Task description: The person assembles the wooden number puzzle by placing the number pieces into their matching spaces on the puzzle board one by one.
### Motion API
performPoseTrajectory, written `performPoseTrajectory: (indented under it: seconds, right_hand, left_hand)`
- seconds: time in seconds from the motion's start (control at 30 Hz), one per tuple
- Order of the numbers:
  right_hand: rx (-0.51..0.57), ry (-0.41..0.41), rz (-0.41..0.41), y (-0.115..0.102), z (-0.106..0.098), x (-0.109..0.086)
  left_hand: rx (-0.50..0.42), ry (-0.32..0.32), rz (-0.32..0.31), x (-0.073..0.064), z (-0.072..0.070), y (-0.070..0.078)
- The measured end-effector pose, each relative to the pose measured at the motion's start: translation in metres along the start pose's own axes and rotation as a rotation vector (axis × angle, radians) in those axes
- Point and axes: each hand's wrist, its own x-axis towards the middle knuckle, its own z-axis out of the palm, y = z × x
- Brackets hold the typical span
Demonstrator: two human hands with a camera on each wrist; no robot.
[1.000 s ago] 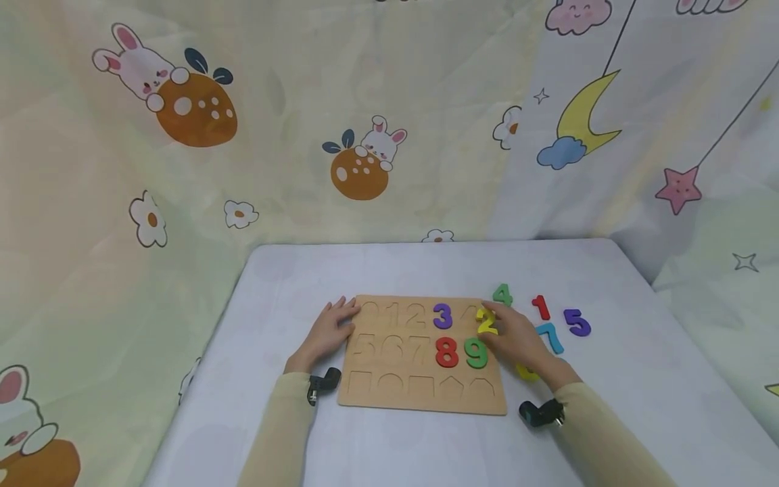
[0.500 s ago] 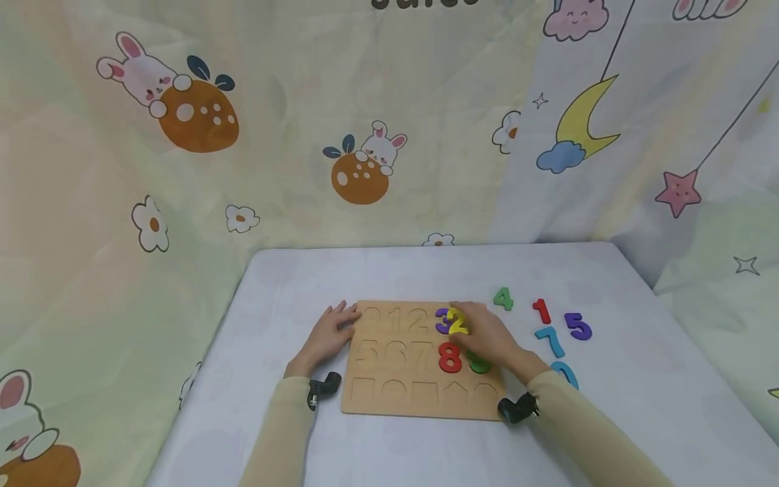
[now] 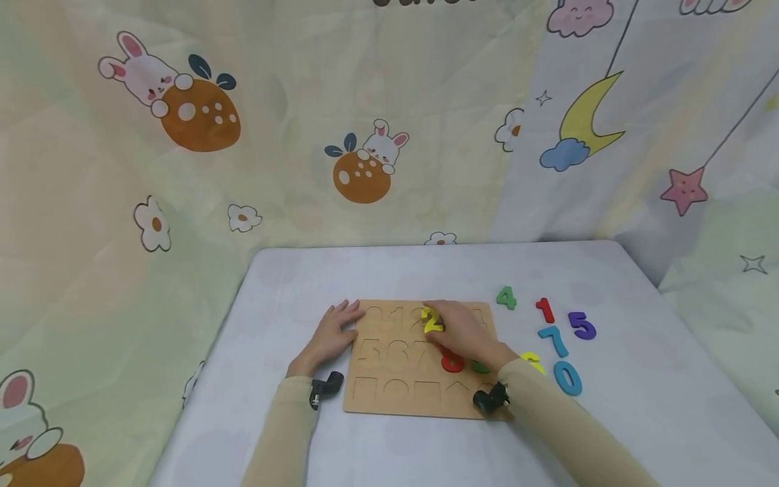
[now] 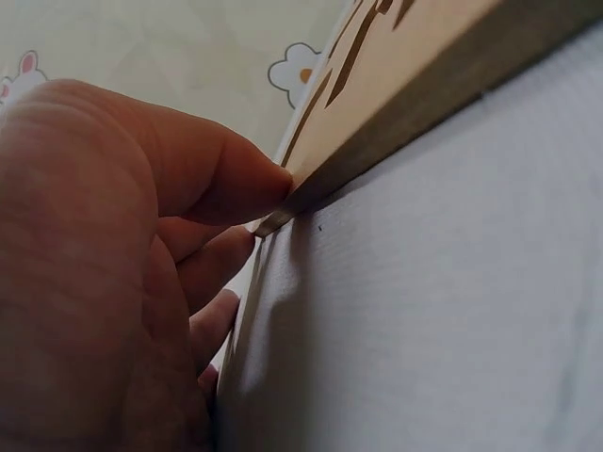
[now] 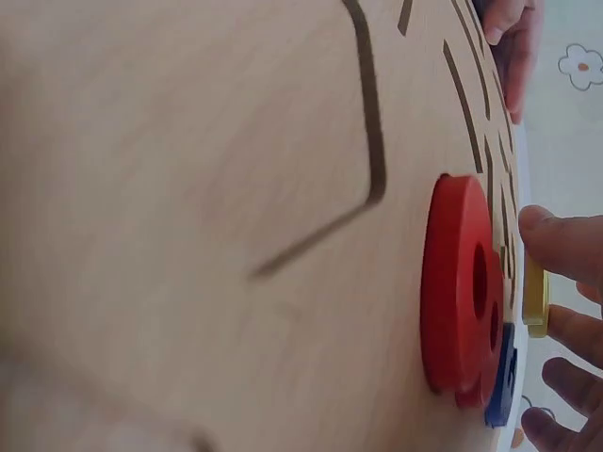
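A wooden number board (image 3: 371, 368) with cut outlines lies flat on the white table. My left hand (image 3: 331, 335) rests at its left edge; in the left wrist view the thumb (image 4: 250, 179) and a finger touch the board's rim near a corner. My right hand (image 3: 465, 328) pinches a yellow number 2 (image 3: 433, 321) between thumb and fingers over the top row, by the 2 outline. The red 8 (image 3: 452, 365) and green 9 (image 3: 480, 367) sit on the board, partly covered by that hand. The purple 3 (image 5: 501, 377) shows only in the right wrist view.
Right of the board lie loose numbers: green 4 (image 3: 506, 298), red 1 (image 3: 545, 310), purple 5 (image 3: 582, 326), blue 7 (image 3: 554, 340), blue 0 (image 3: 568, 379) and a yellow piece (image 3: 533, 360) half behind the right sleeve. A printed curtain (image 3: 292, 135) hangs behind the table.
My right hand has carried the yellow 2 leftward across the top row, from near the 4 outline past the purple 3 to the 2 outline. The left hand stays at the board's edge.
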Motion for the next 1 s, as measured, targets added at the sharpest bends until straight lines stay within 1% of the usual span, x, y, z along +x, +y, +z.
performPoseTrajectory:
  seconds: [0.2,0.4,0.57,0.77,1.0]
  right_hand:
    - [-0.018,-0.012,-0.018,-0.004,0.006,0.009]
    - [-0.028,-0.022,-0.023,-0.004,0.010,0.014]
    - [-0.014,-0.023,-0.015,-0.004,0.012,0.018]
    - [0.024,0.002,-0.005,-0.005,0.014,0.021]
    - [0.052,0.030,-0.030,-0.007,0.016,0.021]
  left_hand:
    - [0.041,-0.005,0.007,0.001,0.004,-0.003]
    - [0.033,-0.004,0.003,0.001,0.003,-0.002]
    - [0.036,0.005,0.000,-0.001,0.002,-0.001]
    - [0.028,0.007,-0.004,-0.001,0.001,-0.001]
    - [0.046,0.007,-0.016,-0.001,0.002,0.000]
